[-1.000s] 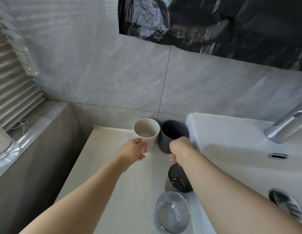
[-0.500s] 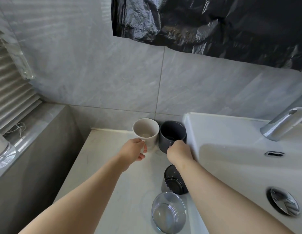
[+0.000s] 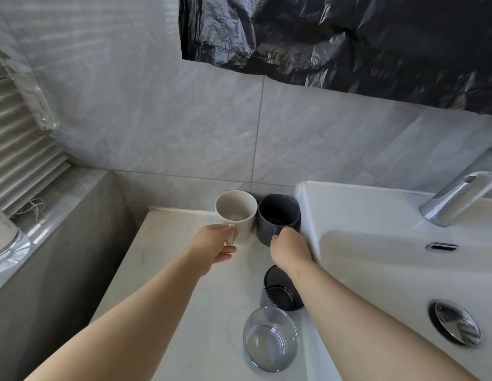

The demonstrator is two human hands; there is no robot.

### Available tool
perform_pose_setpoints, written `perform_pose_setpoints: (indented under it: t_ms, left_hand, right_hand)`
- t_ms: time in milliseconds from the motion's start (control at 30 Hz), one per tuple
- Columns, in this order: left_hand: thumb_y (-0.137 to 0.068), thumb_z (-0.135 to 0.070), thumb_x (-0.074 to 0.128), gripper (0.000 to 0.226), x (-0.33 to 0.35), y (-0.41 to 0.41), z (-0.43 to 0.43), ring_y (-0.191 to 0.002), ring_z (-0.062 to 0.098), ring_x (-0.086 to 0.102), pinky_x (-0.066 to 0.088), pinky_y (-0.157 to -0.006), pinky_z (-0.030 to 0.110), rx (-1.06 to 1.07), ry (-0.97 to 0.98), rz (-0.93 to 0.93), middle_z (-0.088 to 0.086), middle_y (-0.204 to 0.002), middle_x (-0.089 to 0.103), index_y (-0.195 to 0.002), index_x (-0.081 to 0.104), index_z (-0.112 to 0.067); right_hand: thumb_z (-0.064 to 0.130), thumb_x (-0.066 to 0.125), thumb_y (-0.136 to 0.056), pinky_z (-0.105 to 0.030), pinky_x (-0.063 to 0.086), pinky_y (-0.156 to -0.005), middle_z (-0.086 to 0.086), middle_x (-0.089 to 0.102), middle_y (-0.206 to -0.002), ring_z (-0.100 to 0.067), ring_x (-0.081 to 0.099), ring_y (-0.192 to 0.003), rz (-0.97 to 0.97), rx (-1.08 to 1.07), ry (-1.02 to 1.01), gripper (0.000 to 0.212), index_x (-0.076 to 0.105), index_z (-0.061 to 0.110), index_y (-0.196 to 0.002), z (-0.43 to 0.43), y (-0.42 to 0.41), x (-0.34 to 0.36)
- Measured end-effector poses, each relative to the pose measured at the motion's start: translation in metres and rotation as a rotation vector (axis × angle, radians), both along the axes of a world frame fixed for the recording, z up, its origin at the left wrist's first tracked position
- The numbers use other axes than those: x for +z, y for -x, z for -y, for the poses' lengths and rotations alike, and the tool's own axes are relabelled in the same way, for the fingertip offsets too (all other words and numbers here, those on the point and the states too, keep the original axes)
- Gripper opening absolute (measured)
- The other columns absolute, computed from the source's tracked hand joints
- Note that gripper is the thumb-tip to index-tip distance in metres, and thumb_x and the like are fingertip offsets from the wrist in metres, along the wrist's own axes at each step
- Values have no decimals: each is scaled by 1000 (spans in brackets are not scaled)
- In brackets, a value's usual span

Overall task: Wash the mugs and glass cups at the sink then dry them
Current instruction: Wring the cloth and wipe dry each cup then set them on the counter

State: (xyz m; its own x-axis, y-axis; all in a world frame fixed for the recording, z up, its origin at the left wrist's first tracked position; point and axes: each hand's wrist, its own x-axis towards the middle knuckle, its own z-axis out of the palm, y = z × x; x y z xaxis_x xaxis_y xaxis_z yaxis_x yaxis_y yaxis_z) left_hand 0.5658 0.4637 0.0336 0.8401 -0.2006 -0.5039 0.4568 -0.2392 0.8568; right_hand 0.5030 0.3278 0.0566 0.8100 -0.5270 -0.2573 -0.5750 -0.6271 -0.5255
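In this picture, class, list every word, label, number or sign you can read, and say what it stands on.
No readable text anywhere.
Clear glass container on the left ledge: a red mark, cut off by the frame edge, unreadable.
White ceramic mug, dark grey ceramic mug, dark glass cup, clear glass cup: no print visible.

Both bare arms extended forward; left hand [image 3: 213, 244] fingers curled closed, right hand [image 3: 290, 247] likewise.

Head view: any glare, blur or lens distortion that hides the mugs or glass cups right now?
Head view: sharp, no motion blur; wide-angle bending at the edges; daylight stripes on the wall; glare only on the faucet and black plastic sheet. The white mug, dark mug, dark glass cup and clear glass cup read clearly.
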Motion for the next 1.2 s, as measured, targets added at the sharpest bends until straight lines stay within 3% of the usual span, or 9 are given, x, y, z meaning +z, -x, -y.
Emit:
perform_pose_setpoints:
  t_ms: [100,267,500,600,700,833,900,1000,1200]
  left_hand:
    - [-96,-22,54,13,4,8,-1,-82,20,61,51,-74,31,62,9,16,1,-87,60,-102,61,-14]
    - [-94,-16,56,13,22,39,-12,-79,20,52,44,-66,26,61,11,136,1,-80,56,-82,57,-19]
    - [-93,-14,56,10,37,107,-36,-80,19,58,45,-68,27,-16,-24,253,5,-87,61,-85,60,-19]
    - [-92,-14,59,5,37,139,-39,-83,17,60,47,-71,28,-84,31,224,4,-94,63,-94,60,-18]
    - [-88,-18,65,23,30,165,-36,-98,17,57,45,-78,28,-136,18,234,1,-110,60,-110,58,-19]
    - [-78,-18,76,69,18,180,-23,-109,17,50,41,-76,20,-222,-72,273,5,-126,51,-138,40,-16]
    - [-73,-18,81,86,11,180,-17,-122,18,44,39,-90,23,-280,-168,343,6,-138,43,-144,33,-13]
    - [-69,-18,84,91,5,177,-12,-128,20,43,37,-101,27,-282,-263,400,7,-143,40,-144,33,-10]
    - [-65,-28,85,79,5,166,-21,-113,18,53,39,-83,21,-303,-422,489,4,-128,52,-132,47,-12]
  right_hand:
    - [18,37,-99,-33,43,-89,-20,55,-127,-36,51,-117,30,35,46,32,47,-1,-123,-5,10,4]
    - [8,36,-95,-34,42,-84,-13,57,-123,-35,52,-111,118,227,217,25,49,6,-116,-12,40,22]
    - [9,40,-91,-39,45,-87,-9,64,-110,-33,56,-104,210,383,330,26,59,9,-108,-23,106,38]
    - [13,44,-90,-36,45,-83,-5,68,-98,-29,59,-94,289,343,226,22,64,11,-98,-29,136,38]
    - [11,48,-87,-34,47,-78,-4,69,-89,-26,60,-87,361,230,98,18,66,10,-89,-29,161,37]
    - [14,49,-91,-28,46,-81,0,68,-100,-20,60,-93,363,201,28,20,67,13,-97,-28,178,33]
    - [15,48,-91,-24,44,-78,2,67,-102,-16,58,-94,364,195,-14,19,67,15,-97,-27,180,31]
    - [15,49,-92,-22,42,-77,3,66,-104,-14,57,-95,372,161,-85,19,67,16,-97,-26,180,29]
    - [10,48,-89,-27,45,-84,0,66,-104,-19,57,-98,375,192,6,20,67,10,-95,-25,178,27]
